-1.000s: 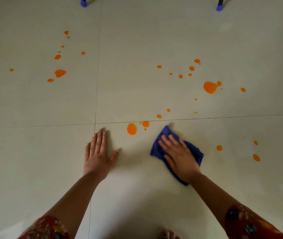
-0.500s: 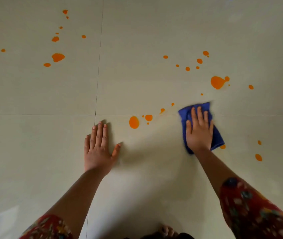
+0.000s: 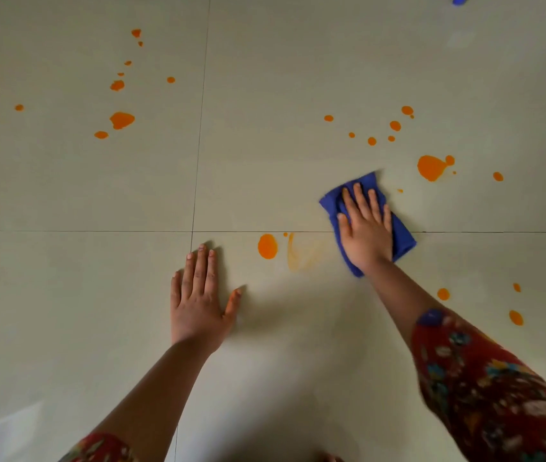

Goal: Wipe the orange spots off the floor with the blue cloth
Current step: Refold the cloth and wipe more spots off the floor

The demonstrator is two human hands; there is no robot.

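Both of your hands lie palm down on the floor (image 3: 65,295). Your right hand (image 3: 366,228) presses the blue cloth (image 3: 403,240) flat with straight, spread fingers, curling round nothing. The folded cloth shows past your fingertips and along the hand's right side, and it lies across the grout line (image 3: 81,231) between tiles. Your left hand (image 3: 198,301) rests on bare tile with its fingers straight and together and the thumb out, holding nothing, just below where the grout lines cross.

Between the hands sit an oval orange spot (image 3: 267,246) and, just right of it, a faint orange smear (image 3: 298,256) near the cloth. Beyond the cloth, to its upper right, is a large orange blot (image 3: 431,167) with small drops scattered around it. Three more spots (image 3: 443,294) lie right of your right forearm. Another cluster of spots (image 3: 121,120) sits well apart at the upper left. A red patterned sleeve (image 3: 484,388) covers your right upper arm.
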